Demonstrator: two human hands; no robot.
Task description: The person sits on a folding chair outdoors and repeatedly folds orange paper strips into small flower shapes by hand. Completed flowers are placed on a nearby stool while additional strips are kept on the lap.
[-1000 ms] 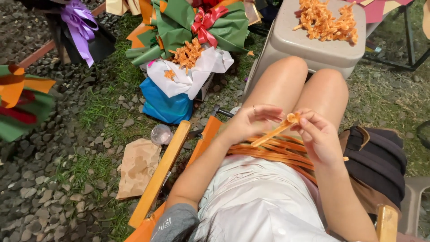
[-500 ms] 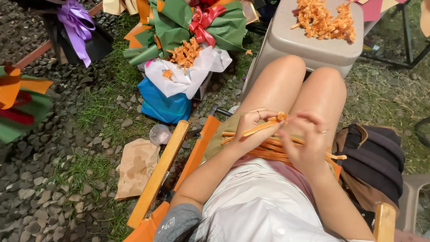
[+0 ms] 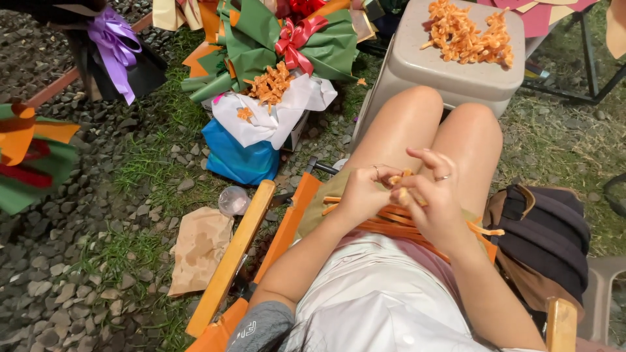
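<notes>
My left hand [image 3: 362, 193] and my right hand [image 3: 432, 195] meet over my lap, both pinching a narrow orange paper strip [image 3: 402, 184] whose end is curled between the fingertips. A ring shows on each hand. Under my hands a bundle of long orange strips [image 3: 404, 225] lies across my thighs. I sit in a folding chair with an orange wooden armrest [image 3: 235, 251] on my left.
A beige plastic stool [image 3: 450, 72] past my knees carries a heap of small orange curled pieces [image 3: 466, 32]. To the left stand a blue bag [image 3: 238, 156] with white paper, green wrapped bouquets [image 3: 287, 39], a brown paper bag [image 3: 199, 244] and gravel. A dark bag [image 3: 548, 234] lies at my right.
My hands have closed together and drawn nearer my body. The strip that stuck out long from my left hand is now mostly rolled or hidden between the fingers.
</notes>
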